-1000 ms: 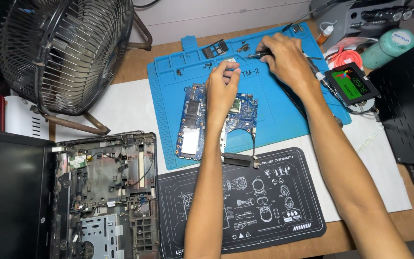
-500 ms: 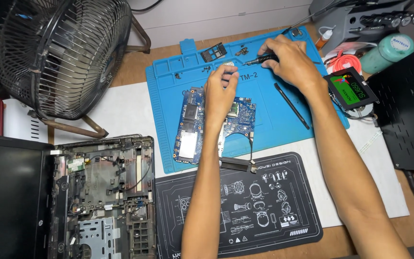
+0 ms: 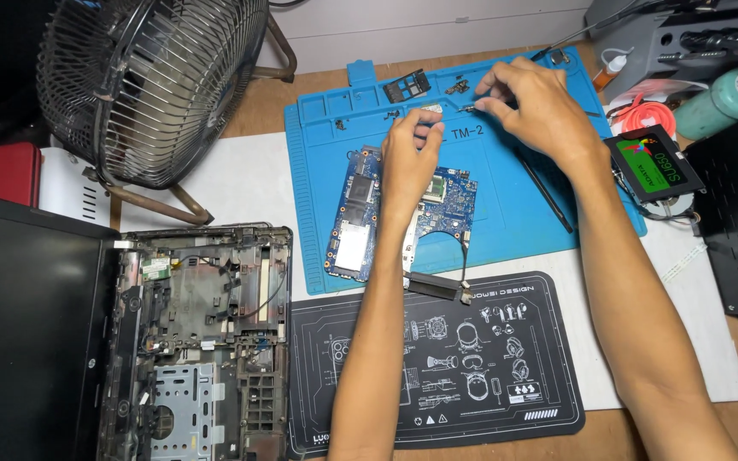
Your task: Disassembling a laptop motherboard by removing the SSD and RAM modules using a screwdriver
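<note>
**Bench note: circuit board on blue mat**

One desk [image 3: 249, 171], one fan [image 3: 151, 85], one opened laptop shell [image 3: 198, 341], two mats: blue mat [image 3: 506, 230] and black mat [image 3: 506, 393]. One circuit board [image 3: 356, 213] lies flat on the blue mat. Judged light, stiff, fragile; best held by bare edges, off the chips. Left hand [image 3: 410, 158] rests on the board, fingers curled, grip closed on nothing visible. Right hand [image 3: 540, 107] pinches a small metal part [image 3: 469, 108] near the mat's far edge. One black probe [image 3: 547, 195] lies alongside.

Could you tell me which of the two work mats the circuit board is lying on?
The blue mat holds the circuit board, under the left hand; the black printed mat lies nearer the camera.
</note>
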